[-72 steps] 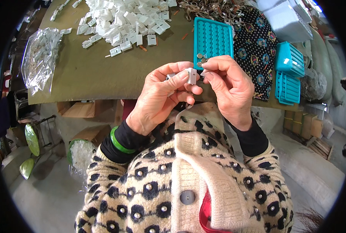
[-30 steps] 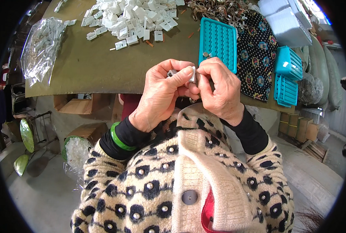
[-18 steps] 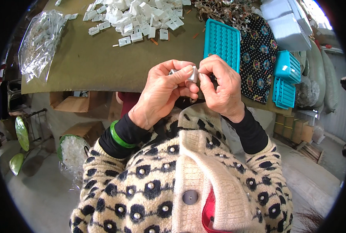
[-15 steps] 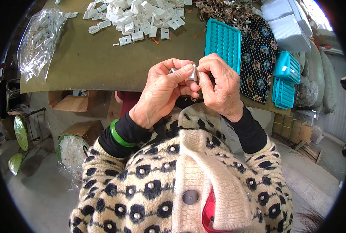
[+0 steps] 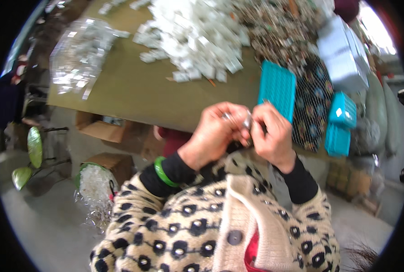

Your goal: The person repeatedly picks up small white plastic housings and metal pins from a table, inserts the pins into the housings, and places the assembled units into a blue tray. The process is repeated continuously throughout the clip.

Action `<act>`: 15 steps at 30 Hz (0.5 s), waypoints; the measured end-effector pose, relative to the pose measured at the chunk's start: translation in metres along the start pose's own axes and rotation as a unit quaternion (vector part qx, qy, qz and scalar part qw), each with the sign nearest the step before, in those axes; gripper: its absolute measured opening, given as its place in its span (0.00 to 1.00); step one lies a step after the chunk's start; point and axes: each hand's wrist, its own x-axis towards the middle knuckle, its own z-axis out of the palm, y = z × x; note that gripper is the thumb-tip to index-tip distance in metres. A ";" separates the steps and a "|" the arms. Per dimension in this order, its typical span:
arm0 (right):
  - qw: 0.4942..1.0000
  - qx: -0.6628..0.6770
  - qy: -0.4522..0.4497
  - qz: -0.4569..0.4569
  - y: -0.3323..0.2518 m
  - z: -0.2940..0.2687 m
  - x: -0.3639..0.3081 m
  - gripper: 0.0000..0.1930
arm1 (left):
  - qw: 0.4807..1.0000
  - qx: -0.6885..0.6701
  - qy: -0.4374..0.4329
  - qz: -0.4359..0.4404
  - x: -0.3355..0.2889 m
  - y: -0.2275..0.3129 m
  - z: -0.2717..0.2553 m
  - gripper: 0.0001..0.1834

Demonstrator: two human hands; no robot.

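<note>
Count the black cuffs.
2: one cuff behind the left hand, with a green bangle around it; the other cuff behind the right hand. Neither is hidden.

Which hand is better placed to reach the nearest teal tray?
Right, I'd judge: the right hand appears close by the teal tray, while the left hand, farther away, is pinching a small pale part. Blur hides whether the right one holds anything.

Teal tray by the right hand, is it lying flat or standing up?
Lying flat: the teal tray rests on the olive table, its rowed face up.
</note>
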 end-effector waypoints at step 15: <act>0.982 0.120 0.003 0.145 -0.005 -0.036 -0.015 0.04 | 0.599 0.422 0.224 0.643 -0.052 0.217 -0.030 0.07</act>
